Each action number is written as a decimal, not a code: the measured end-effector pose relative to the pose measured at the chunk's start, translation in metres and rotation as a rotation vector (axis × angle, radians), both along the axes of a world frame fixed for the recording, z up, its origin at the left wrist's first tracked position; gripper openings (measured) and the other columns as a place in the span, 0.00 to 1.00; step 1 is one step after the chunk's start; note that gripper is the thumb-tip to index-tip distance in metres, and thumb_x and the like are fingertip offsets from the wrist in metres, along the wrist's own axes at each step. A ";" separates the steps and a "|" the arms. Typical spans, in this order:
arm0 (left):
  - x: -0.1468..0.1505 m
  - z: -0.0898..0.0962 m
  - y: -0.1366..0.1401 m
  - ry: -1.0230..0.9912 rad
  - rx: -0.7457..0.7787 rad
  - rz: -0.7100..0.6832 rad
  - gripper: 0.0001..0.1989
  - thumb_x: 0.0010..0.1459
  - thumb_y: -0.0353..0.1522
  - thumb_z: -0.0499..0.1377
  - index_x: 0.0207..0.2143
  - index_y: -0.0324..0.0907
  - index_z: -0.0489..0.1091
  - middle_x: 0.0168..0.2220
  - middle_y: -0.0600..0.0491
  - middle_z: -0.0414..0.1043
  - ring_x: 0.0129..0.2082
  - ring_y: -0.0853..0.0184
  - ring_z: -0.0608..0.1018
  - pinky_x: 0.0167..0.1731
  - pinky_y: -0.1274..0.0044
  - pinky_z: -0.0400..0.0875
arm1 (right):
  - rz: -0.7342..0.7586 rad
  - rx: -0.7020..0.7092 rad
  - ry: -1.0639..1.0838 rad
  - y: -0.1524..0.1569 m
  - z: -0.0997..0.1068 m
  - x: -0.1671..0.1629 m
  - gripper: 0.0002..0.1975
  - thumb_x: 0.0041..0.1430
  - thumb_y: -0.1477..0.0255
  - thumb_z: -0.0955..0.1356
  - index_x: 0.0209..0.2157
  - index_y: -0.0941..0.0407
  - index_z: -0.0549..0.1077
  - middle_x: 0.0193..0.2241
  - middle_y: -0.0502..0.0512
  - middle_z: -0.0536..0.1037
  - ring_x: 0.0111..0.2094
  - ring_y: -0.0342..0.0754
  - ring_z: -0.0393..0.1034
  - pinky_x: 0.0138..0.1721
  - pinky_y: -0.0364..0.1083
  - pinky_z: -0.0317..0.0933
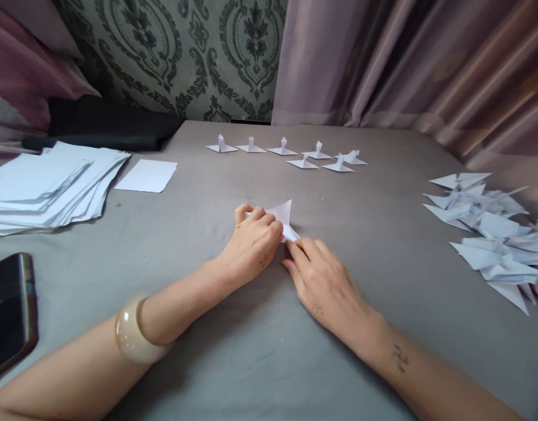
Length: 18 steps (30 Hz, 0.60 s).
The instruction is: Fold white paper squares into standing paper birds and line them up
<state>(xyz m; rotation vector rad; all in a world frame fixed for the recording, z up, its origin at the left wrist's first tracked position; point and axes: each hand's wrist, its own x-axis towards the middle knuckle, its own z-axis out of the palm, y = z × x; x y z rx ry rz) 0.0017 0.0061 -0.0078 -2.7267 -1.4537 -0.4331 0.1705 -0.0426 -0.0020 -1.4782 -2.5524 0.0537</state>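
A small piece of folded white paper (283, 215) is held between my two hands, low over the middle of the grey-covered table. My left hand (257, 237) is closed over its left side, and its curled fingers hide much of the paper. At the paper's lower right corner, the fingertips of my right hand (324, 278) pinch the edge. One pointed flap stands up beyond my left knuckles. Farther back, several small folded paper figures (283, 147) stand in two loose rows.
To the left lie a stack of white paper sheets (54, 181) and a single square sheet (147, 175). A phone (12, 316) rests at the near left. Folded paper pieces (492, 222) are heaped on the right. Black cloth (111, 126) lies at the back left; curtains (361, 58) hang behind.
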 end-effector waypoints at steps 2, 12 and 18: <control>0.000 -0.001 0.001 -0.014 0.002 -0.006 0.12 0.64 0.29 0.48 0.30 0.40 0.69 0.29 0.51 0.71 0.35 0.62 0.69 0.45 0.63 0.52 | -0.003 0.009 -0.036 0.002 0.000 -0.003 0.17 0.67 0.68 0.60 0.52 0.60 0.71 0.37 0.58 0.73 0.37 0.53 0.64 0.39 0.52 0.62; 0.000 0.004 -0.003 0.051 0.006 -0.020 0.12 0.62 0.27 0.47 0.31 0.40 0.68 0.29 0.50 0.70 0.34 0.62 0.69 0.47 0.62 0.53 | -0.072 0.026 -0.052 -0.001 0.002 -0.001 0.20 0.66 0.64 0.60 0.55 0.55 0.69 0.38 0.61 0.71 0.37 0.54 0.63 0.36 0.52 0.60; -0.001 0.003 -0.003 0.059 0.040 -0.043 0.12 0.62 0.26 0.47 0.31 0.41 0.68 0.28 0.50 0.70 0.34 0.61 0.68 0.47 0.62 0.54 | -0.143 0.078 -0.069 -0.007 0.003 0.008 0.18 0.64 0.63 0.63 0.50 0.57 0.72 0.35 0.61 0.70 0.36 0.54 0.62 0.34 0.51 0.59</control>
